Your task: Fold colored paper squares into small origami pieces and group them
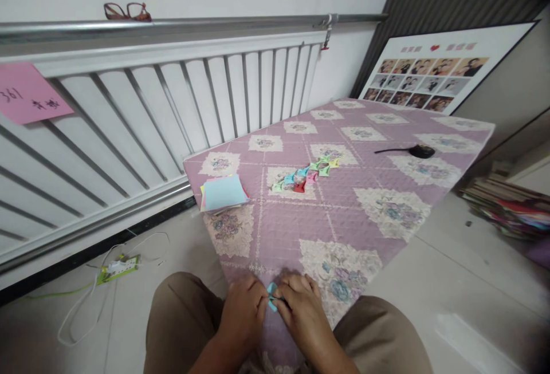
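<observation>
At the near corner of the table, a small light-blue folded paper piece [272, 297] sits between my two hands. My left hand [246, 305] pinches its left side, and my right hand [301, 308] grips the right side with thumb and fingers. The fingers cover part of the paper, so its full shape is hidden. Farther up the cloth lie two rows of small folded paper pieces, among them a red one [299, 187], a pink one [311, 177] and a yellow one [334, 162]. A stack of coloured paper squares [224, 192], light blue on top, rests at the left edge.
A purple flowered tablecloth [279, 222] covers the table. On its right side lies a black object with a thin handle [421, 151]. A photo board [429, 67] leans at the far end. A white radiator [223, 96] runs along the left; a power strip [118, 270] lies on the floor.
</observation>
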Demonstrator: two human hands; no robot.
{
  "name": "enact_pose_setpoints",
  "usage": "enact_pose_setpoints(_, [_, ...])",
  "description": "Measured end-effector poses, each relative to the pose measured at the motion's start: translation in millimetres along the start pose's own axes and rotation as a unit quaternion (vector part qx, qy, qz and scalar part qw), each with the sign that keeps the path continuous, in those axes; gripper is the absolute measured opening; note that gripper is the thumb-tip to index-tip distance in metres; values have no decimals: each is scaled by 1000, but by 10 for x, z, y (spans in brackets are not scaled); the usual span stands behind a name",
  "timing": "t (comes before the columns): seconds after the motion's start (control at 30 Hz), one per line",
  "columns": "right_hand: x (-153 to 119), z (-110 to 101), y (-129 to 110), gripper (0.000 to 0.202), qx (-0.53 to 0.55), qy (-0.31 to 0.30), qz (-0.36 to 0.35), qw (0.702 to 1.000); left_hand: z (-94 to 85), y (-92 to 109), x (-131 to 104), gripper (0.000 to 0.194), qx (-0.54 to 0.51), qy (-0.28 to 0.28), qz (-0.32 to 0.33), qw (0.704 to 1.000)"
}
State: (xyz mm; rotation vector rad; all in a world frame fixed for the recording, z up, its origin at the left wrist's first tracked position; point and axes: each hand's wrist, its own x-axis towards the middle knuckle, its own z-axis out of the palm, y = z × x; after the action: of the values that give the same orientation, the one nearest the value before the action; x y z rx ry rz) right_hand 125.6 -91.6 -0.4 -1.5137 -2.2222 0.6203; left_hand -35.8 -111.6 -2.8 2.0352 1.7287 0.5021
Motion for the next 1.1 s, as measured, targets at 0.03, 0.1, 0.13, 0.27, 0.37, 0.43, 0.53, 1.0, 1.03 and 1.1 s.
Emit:
enact_pose_setpoints(0.03, [-6,2,22,7,2,7,-3,1000,-6,5,7,15,5,-4,-4,1000])
enact_pose_setpoints(0.1, [-15,14,66,8,-3,19,-8,1000,-20,19,20,15,11,-10,-13,1000])
enact_pose_setpoints(0.13, [-18,21,83,8,-7,23,-11,1000,-29,27,25,15,11,-14,-19,1000])
enact_pose_setpoints(0.27, [-14,31,103,8,-20,33,-13,999,-63,50,34,13,3,-27,-33,999])
enact_pose_setpoints(0.37, [-5,13,93,8,-28,42,-5,999,-78,50,42,15,-4,-38,-36,999])
enact_pose_setpoints(0.43, [0,-2,88,9,-31,43,-3,999,-86,49,53,18,-5,-46,-36,998])
enact_pose_setpoints(0.53, [8,-17,85,10,-30,34,0,999,-100,56,79,19,4,-55,-37,998])
enact_pose_setpoints(1.0, [55,41,76,15,-37,60,26,997,-199,129,245,16,63,-127,-103,985])
enact_pose_setpoints(1.03, [63,45,76,15,-36,62,30,997,-200,125,253,15,64,-130,-105,984])
enact_pose_setpoints(1.1, [76,48,77,15,-32,67,36,997,-200,114,268,14,66,-134,-106,983])
